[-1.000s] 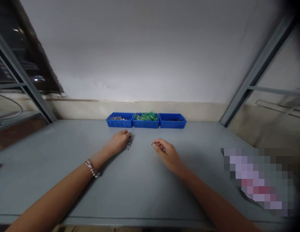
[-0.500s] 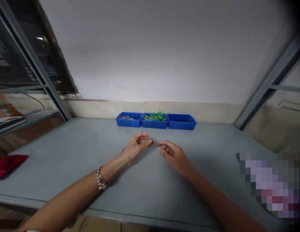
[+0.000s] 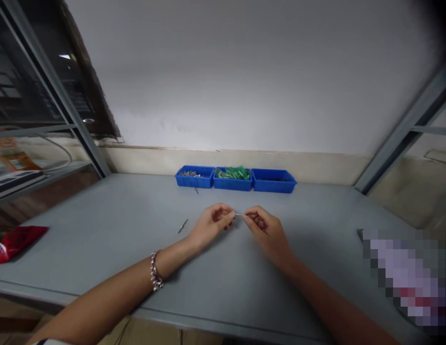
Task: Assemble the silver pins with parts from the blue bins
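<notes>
My left hand (image 3: 211,224) and my right hand (image 3: 266,231) meet fingertip to fingertip above the middle of the grey table (image 3: 100,249). Both pinch a thin metal pin (image 3: 239,215) that spans the small gap between them. The left wrist wears a beaded bracelet (image 3: 155,271). A loose metal pin (image 3: 183,225) lies on the table just left of my left hand. Another pin (image 3: 196,190) lies in front of the bins.
Three blue bins stand in a row at the back: the left bin (image 3: 194,176) holds metal pins, the middle bin (image 3: 232,177) green parts, the right bin (image 3: 273,180) dark contents. A red packet (image 3: 14,242) lies at the table's left edge. Grey frame posts rise on both sides.
My left hand lifted off the table with a pin and came to the right hand; both now pinch the pin. One pin stayed on the table. The view shifted left.
</notes>
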Demonstrator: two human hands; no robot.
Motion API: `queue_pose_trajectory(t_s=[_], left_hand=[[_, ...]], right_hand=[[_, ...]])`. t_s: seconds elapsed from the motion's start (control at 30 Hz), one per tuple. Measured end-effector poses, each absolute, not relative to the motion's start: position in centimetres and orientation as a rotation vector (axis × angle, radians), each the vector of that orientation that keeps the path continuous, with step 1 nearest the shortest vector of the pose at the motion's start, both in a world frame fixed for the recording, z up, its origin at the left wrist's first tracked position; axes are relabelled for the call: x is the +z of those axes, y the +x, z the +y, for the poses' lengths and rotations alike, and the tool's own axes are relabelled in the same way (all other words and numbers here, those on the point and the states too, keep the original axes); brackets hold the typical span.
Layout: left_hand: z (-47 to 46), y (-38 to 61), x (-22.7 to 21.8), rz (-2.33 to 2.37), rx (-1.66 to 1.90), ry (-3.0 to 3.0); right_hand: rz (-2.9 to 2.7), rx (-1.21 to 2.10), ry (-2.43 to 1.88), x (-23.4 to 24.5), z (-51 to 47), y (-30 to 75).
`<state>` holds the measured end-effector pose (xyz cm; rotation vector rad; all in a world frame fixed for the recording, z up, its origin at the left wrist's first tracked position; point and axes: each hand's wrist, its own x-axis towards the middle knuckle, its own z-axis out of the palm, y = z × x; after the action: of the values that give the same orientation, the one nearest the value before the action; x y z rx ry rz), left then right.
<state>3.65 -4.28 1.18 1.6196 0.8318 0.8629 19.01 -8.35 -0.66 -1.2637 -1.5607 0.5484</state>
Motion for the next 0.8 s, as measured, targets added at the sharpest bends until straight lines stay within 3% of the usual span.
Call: queue_pose_trajectory(t_s=[0.8], left_hand=[[-4.74, 3.83, 1.68, 0.924, 0.801, 1.722]], right_hand=[[-1.53, 0.567, -1.275, -0.72, -8.3, 18.94]])
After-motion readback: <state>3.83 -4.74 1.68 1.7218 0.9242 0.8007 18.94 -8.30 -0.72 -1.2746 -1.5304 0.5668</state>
